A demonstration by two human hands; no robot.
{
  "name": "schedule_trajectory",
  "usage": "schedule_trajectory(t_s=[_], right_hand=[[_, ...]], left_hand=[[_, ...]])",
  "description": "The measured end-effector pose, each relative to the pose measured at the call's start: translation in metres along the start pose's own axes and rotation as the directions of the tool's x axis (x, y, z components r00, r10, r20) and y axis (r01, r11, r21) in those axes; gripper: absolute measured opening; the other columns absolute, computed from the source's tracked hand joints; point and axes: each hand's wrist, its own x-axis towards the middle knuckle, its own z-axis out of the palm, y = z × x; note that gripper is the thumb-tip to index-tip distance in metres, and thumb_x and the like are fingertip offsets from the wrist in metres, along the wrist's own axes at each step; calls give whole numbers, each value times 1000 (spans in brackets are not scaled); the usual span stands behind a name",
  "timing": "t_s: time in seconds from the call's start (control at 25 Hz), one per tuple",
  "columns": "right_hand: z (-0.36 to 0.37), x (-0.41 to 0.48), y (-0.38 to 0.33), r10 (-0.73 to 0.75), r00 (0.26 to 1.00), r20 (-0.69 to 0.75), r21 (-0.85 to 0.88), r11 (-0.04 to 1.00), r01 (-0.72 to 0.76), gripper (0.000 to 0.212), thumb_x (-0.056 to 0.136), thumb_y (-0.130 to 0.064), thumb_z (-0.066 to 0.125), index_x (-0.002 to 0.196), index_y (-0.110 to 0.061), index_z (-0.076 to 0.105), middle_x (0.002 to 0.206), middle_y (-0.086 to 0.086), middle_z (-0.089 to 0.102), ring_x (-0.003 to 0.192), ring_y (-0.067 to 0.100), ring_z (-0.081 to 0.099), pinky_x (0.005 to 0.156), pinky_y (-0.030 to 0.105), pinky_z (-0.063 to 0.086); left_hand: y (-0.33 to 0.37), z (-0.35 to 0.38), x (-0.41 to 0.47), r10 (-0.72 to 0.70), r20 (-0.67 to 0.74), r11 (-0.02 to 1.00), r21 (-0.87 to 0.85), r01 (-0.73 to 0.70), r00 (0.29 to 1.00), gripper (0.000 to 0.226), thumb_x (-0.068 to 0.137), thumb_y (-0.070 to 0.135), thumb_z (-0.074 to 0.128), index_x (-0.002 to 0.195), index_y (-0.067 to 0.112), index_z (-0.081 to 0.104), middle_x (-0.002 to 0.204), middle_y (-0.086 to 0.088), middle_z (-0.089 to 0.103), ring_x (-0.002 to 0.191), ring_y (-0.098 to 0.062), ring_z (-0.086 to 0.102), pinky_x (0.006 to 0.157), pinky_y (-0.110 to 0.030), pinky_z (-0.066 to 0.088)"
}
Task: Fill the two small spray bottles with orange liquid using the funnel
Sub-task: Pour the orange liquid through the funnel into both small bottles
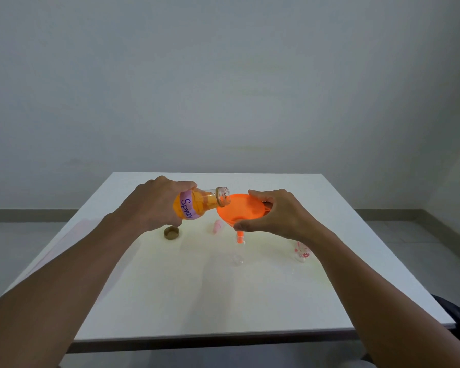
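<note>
Two hands work: our left hand (154, 203) grips the tilted bottle of orange liquid (197, 204), mouth over the funnel (239, 208). Our right hand (274, 213) pinches its rim, and the spout enters a clear spray bottle (238, 252) just below that hand. We should pour slowly, funnel steady.

Handwritten "Spray" on orange bottle's label (187, 208).

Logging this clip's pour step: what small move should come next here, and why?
Probably tip the big bottle a little further. The left hand holds it tilted, uncapped, mouth over the funnel, yet the neck looks clear and no stream shows. The right hand steadies the funnel, whose spout sits in the clear small bottle, which looks empty.
</note>
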Motion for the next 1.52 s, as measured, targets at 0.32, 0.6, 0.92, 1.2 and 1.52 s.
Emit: schedule_trajectory(t_s=[0.32, 0.6, 0.92, 1.2, 1.52], right_hand=[[1, 0, 3, -3, 1000, 2, 4, 1000, 3, 107, 58, -70, 83, 148, -24, 50, 144, -1, 56, 109, 9, 51, 86, 26, 46], [4, 1, 4, 6, 1000, 15, 3, 1000, -6, 110, 55, -72, 82, 149, -24, 49, 145, -2, 55, 107, 9, 51, 84, 24, 45], [4, 0, 5, 5, 1000, 10, 19, 1000, -5, 107, 57, -68, 84, 148, -24, 50, 145, -1, 55, 108, 9, 51, 85, 24, 45], [4, 0, 6, 7, 1000, 15, 27, 1000, -8, 108, 57, -68, 84, 148, -23, 49, 145, 0, 55, 115, 14, 55, 89, 28, 50], [4, 0, 7, 11, 1000, 18, 28, 1000, -11, 113, 51, -75, 80, 148, -24, 50, 145, -3, 55, 109, 9, 51, 86, 25, 46]], left_hand=[[7, -6, -1, 13, 14, 999, 51, -13, 1000, 87, 63, 28, 79, 141, 42, 44, 119, 1, 62, 99, -21, 59, 70, -28, 44], [8, -7, 1, 13, 23, 996, 85, -15, 1000, 88, 63, 28, 78, 142, 44, 42, 120, 0, 61, 100, -24, 60, 70, -28, 45], [9, -8, 3, 26, 22, 993, 112, -29, 999, 88, 63, 28, 77, 142, 43, 41, 120, 0, 62, 99, -24, 61, 70, -28, 44], [10, -8, 5, 33, 27, 992, 119, -36, 999, 88, 63, 28, 76, 142, 44, 41, 120, 1, 62, 99, -24, 61, 69, -28, 42], [15, -11, 4, 32, 30, 992, 121, -36, 999, 86, 64, 24, 76, 142, 43, 42, 117, 1, 62, 96, -24, 60, 67, -27, 39]])
